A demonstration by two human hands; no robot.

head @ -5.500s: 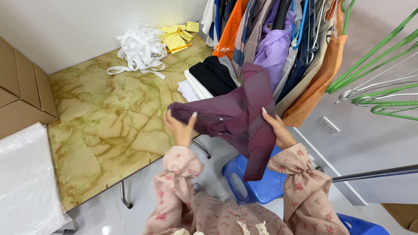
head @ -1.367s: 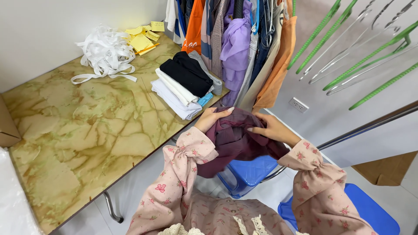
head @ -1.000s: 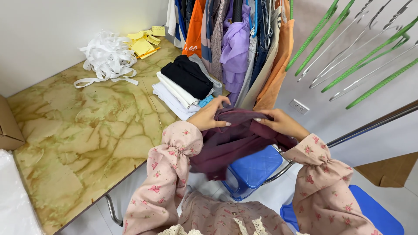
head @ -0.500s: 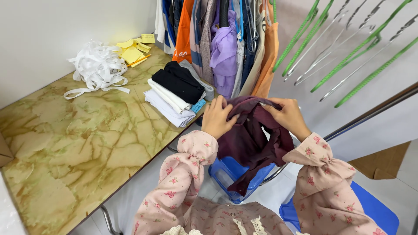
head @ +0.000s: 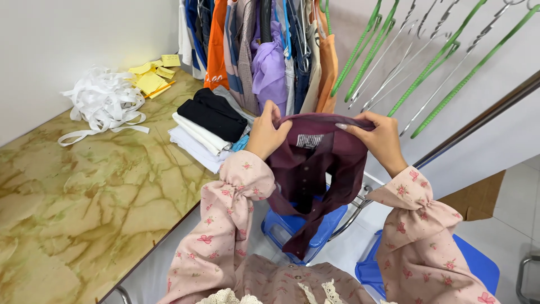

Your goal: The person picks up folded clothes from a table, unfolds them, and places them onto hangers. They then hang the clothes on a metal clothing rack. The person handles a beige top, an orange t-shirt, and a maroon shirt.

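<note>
Up around 12 o'clock from the person's chest, the dark maroon button-front shirt [head: 315, 169] hangs by its collar. The left hand [head: 269, 132] and right hand [head: 376, 138] each pinch that collar edge. Best bet is probably keeping both pinches level so the front hangs flat. Its hem drapes over a blue plastic stool [head: 304, 228], and the sleeves are tough to make out.

The scene was brightly and evenly lit with soft, diffuse light, its source not visible. Shadows were faint, only a gentle darkening under the stack of folded black and white clothes [head: 205, 126]. The glossy yellow-green marbled tabletop [head: 84, 186] carried a mild sheen without harsh glare. Focus was sharp throughout, with no motion blur. Straight lines bowed slightly toward the frame edges.
</note>
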